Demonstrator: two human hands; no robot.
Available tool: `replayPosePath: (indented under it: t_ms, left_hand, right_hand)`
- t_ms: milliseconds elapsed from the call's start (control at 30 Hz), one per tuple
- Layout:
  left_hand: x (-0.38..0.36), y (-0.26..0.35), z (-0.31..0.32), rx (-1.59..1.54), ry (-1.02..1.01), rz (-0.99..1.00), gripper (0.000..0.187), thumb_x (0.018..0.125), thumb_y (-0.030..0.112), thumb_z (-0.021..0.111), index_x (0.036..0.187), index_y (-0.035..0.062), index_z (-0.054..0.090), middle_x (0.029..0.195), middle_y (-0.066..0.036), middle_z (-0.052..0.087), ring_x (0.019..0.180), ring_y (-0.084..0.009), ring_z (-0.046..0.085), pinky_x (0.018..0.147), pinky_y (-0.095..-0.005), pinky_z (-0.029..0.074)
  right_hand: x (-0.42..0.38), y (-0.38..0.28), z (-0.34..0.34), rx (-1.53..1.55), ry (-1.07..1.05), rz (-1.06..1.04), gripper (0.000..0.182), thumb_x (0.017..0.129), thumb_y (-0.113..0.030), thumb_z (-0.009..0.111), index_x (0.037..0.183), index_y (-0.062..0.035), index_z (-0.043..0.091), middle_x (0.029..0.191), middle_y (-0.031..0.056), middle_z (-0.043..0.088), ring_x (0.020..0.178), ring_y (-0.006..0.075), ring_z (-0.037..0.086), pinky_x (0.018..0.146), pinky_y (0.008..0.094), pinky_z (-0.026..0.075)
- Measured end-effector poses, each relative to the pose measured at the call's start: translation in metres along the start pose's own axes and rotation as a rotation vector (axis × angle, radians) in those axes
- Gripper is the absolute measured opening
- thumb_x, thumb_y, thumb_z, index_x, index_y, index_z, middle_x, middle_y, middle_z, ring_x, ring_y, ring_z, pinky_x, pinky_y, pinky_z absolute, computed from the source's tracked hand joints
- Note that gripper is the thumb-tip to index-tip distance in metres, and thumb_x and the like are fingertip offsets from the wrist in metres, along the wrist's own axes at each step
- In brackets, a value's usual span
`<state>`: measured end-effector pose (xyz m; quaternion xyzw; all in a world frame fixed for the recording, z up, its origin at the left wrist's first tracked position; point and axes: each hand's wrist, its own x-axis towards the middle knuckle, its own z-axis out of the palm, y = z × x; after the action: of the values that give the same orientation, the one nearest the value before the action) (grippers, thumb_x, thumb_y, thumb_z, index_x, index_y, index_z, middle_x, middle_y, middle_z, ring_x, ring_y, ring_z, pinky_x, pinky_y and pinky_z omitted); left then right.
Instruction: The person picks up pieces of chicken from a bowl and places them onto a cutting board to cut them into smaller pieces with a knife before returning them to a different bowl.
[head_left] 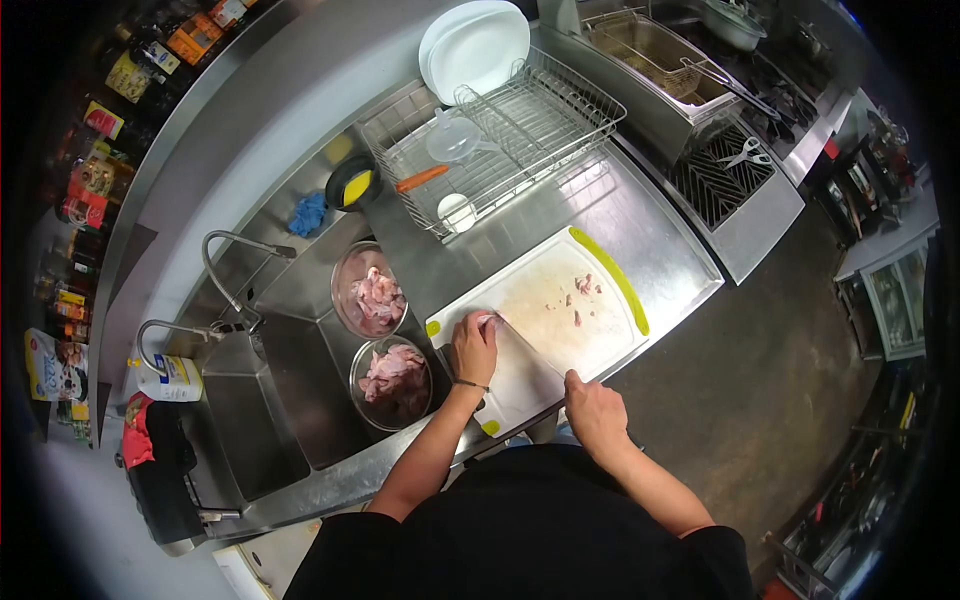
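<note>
My right hand (597,415) is closed round the handle of a knife, at the near edge of a white cutting board (530,290) with green ends. The thin knife blade (532,347) reaches across the board towards my left hand (474,348). Under the fingers of that hand a small piece of raw chicken (487,320) is pressed to the board, mostly hidden. Small meat scraps (582,290) lie on the board's far right part. Left of the board stand two round bowls of raw chicken pieces, one farther (378,298) and one nearer (392,374).
A steel sink (300,385) with two taps lies to the left. Behind the board stands a wire dish rack (540,130) with white plates (475,50), a strainer and an orange-handled tool (422,178). Scissors (743,152) and a fryer (650,55) are at the right.
</note>
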<state>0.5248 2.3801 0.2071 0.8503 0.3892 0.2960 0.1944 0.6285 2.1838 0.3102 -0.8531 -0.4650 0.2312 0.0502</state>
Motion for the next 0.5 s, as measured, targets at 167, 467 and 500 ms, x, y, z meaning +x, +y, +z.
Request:
replayPosePath:
  t_ms: [167,467,500]
  left_hand:
    - [0.003,0.018,-0.008,0.108,-0.063,0.014,0.023,0.088,0.026,0.057,0.099,0.0069,0.054,0.088,-0.014,0.061,0.081,-0.0331,0.058,0.07,-0.0433,0.047]
    - [-0.007,0.025,0.007,0.255,-0.124,0.076,0.022,0.089,0.023,0.055,0.106,0.0104,0.048,0.089,-0.013,0.059,0.075,-0.0328,0.062,0.062,-0.0438,0.05]
    - [-0.006,0.021,0.007,0.257,-0.126,0.08,0.022,0.089,0.023,0.055,0.106,0.0104,0.048,0.089,-0.013,0.059,0.075,-0.0328,0.062,0.062,-0.0438,0.05]
  right_hand:
    - [-0.003,0.007,0.01,0.044,0.046,0.013,0.012,0.085,-0.009,0.047,0.094,-0.0046,0.054,0.066,0.0181,0.063,0.062,0.0339,0.066,0.054,0.0431,0.052]
    - [-0.002,0.01,0.028,0.099,0.06,0.031,0.014,0.084,-0.01,0.048,0.096,-0.0037,0.055,0.065,0.0186,0.062,0.061,0.0347,0.065,0.054,0.0441,0.052]
    - [-0.002,0.01,0.027,0.103,0.062,0.032,0.014,0.084,-0.01,0.048,0.096,-0.0037,0.055,0.065,0.0186,0.062,0.061,0.0347,0.065,0.054,0.0441,0.052]
